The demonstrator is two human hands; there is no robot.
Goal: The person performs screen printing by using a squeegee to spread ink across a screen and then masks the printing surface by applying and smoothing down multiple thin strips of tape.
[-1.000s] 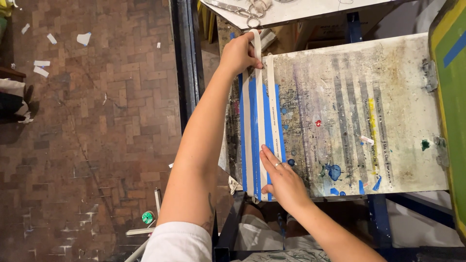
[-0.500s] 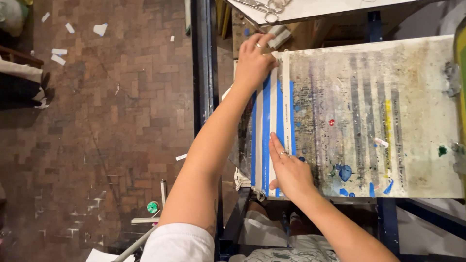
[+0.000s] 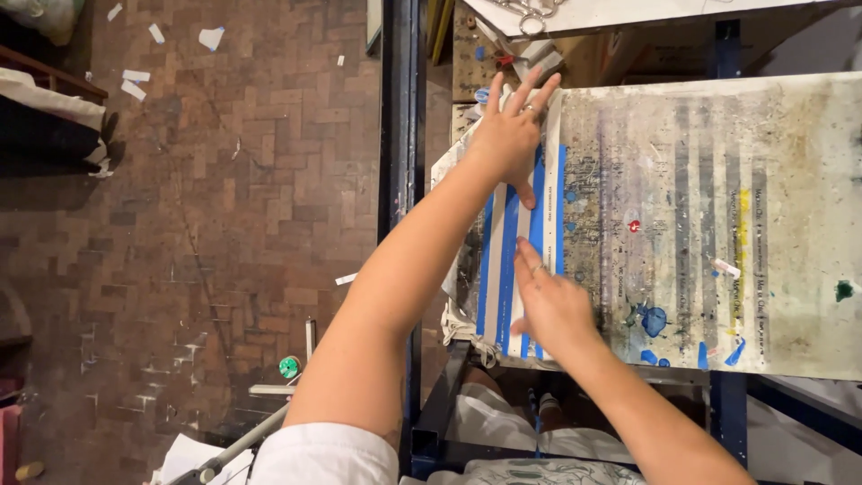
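Note:
My left hand [image 3: 510, 135] lies flat with spread fingers on the far end of white and blue strips [image 3: 508, 251] that run along the left side of a paint-stained board [image 3: 772, 224]. My right hand [image 3: 552, 301] presses flat on the near end of the same strips, index finger pointing up along them. Neither hand grips anything. A ring shows on each hand. The strips alternate white and blue and hang slightly over the board's near edge.
The board rests on a dark blue metal frame [image 3: 400, 180]. Blue paint blobs [image 3: 653, 320] and a red dot [image 3: 634, 225] mark the board. Scissors [image 3: 530, 13] lie on a white surface beyond. Paper scraps [image 3: 135, 81] litter the brick floor; a green-capped item [image 3: 288, 366] lies below.
My left hand let go of the white strip's far end and now lies flat with fingers spread. My right hand slid up along the strips. The view shifted left.

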